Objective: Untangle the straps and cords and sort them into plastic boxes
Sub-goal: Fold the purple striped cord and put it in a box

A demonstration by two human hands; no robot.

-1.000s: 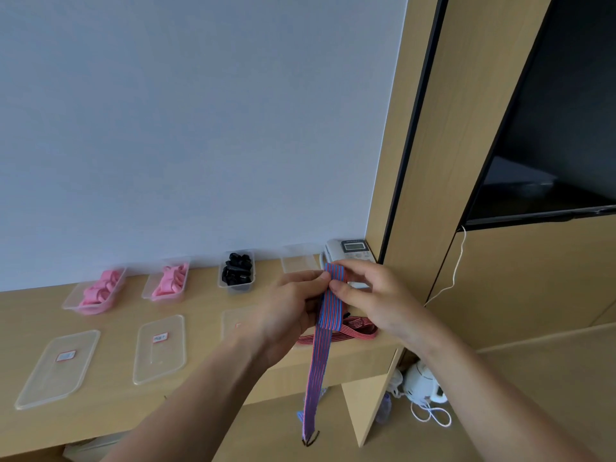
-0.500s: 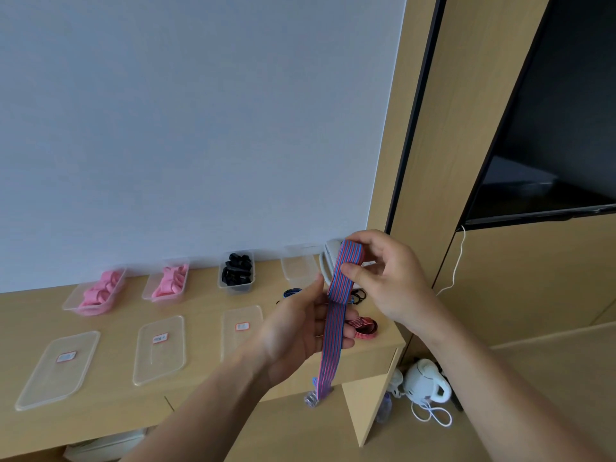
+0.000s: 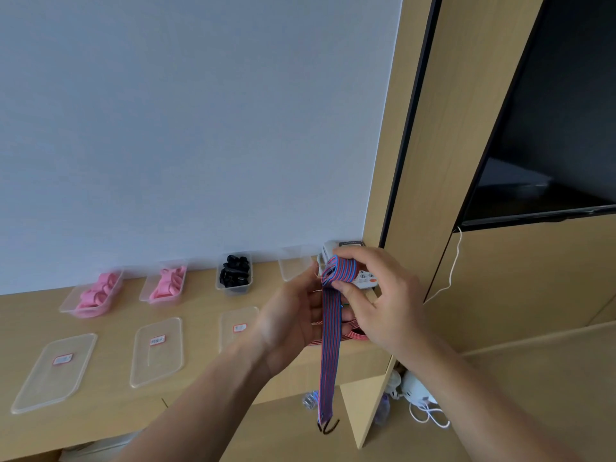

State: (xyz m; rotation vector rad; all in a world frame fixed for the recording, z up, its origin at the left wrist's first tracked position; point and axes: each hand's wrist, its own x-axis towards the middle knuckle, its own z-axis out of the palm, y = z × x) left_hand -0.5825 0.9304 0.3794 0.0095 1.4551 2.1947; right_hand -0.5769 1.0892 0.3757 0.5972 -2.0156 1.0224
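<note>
A long blue-and-red striped strap (image 3: 329,355) hangs down past the desk edge, a dark hook at its lower end. My right hand (image 3: 376,295) pinches its folded top end above the desk's right end. My left hand (image 3: 296,321) holds the strap just below the fold, fingers behind it. A red striped strap (image 3: 354,334) lies on the desk under my hands. Along the wall stand two boxes of pink straps (image 3: 93,295) (image 3: 166,285), a box of black cords (image 3: 235,271) and an empty clear box (image 3: 295,266).
Three clear lids with labels (image 3: 55,370) (image 3: 156,350) (image 3: 238,328) lie on the wooden desk (image 3: 110,408). A white phone (image 3: 346,248) sits at the back right corner. A kettle and white cable (image 3: 418,395) lie on the floor below. A dark screen (image 3: 550,128) hangs at right.
My right hand has folded the strap's top end over into a loop. The strap's hanging end has dropped lower again, its hook showing below the desk edge.
</note>
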